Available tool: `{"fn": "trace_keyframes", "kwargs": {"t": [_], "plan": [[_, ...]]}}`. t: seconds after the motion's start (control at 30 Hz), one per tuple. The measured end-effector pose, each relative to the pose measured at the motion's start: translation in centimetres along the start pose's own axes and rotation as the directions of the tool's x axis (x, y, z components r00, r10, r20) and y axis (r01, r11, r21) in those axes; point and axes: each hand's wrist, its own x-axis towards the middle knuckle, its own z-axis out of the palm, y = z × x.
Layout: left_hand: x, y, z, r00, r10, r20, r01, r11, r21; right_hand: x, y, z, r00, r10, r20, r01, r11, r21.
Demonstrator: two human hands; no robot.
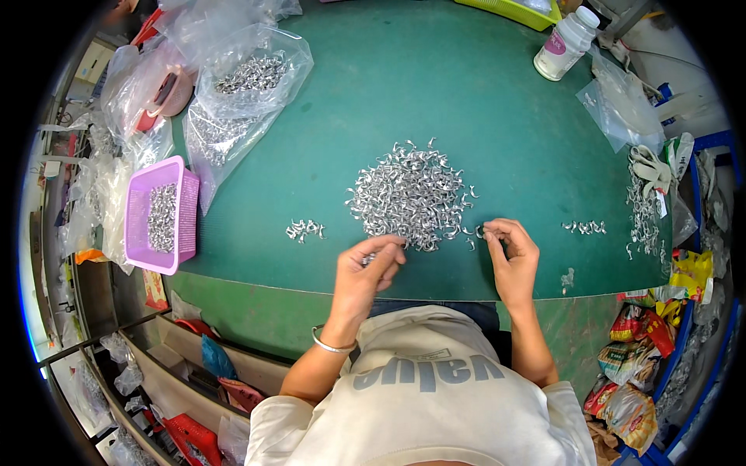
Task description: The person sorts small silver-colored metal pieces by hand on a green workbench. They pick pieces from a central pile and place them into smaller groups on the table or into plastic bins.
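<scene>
Near the front edge of the green table, a loose heap of small silver hooks, seemingly for easy reach by both hands. Holds some hooks inside the curled left hand, perhaps to free its fingertips. With the right hand, pinches narrowly at the heap's right side; cannot tell whether around a hook. Apart, towards the right edge, a small row, perhaps against mixing. At the left edge, a purple basket, containing more.

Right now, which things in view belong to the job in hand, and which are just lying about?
In the job, it seems:
heap of metal pieces
left hand, holding some pieces
right hand, at the heap's edge
purple basket of similar pieces

Lying about, apparently:
white bottle
pale glove
yellow-green tray
</scene>
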Motion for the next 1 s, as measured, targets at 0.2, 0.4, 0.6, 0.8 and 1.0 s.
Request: {"fn": "trace_keyframes", "kwargs": {"t": [0.2, 0.4, 0.6, 0.8, 1.0], "plan": [[0.1, -0.7, 1.7, 0.993, -0.072, 0.093, 0.065, 0.995, 0.075, 0.2, -0.6, -0.3, 0.997, -0.078, 0.028, 0.083, 0.963, -0.258], [0.1, -0.8, 2.4, 0.984, -0.143, 0.105, 0.138, 0.989, 0.049, 0.1, -1.6, 1.2, 0.969, -0.164, 0.184, 0.238, 0.812, -0.532], [0.0, -1.1, 2.4, 0.983, -0.131, 0.130, 0.127, 0.991, 0.038, 0.1, -0.3, 1.6, 0.951, -0.228, 0.208, 0.304, 0.807, -0.506], [-0.1, -1.0, 3.1, 0.978, -0.153, 0.143, 0.141, 0.986, 0.087, -1.1, -2.2, 0.8, 0.957, 0.039, 0.286, -0.101, 0.973, 0.205], [0.0, -1.0, 3.2, 0.901, -0.276, 0.336, 0.327, 0.939, -0.105, -2.1, -2.1, 0.9, 0.911, 0.150, 0.384, -0.364, 0.731, 0.577]]}}
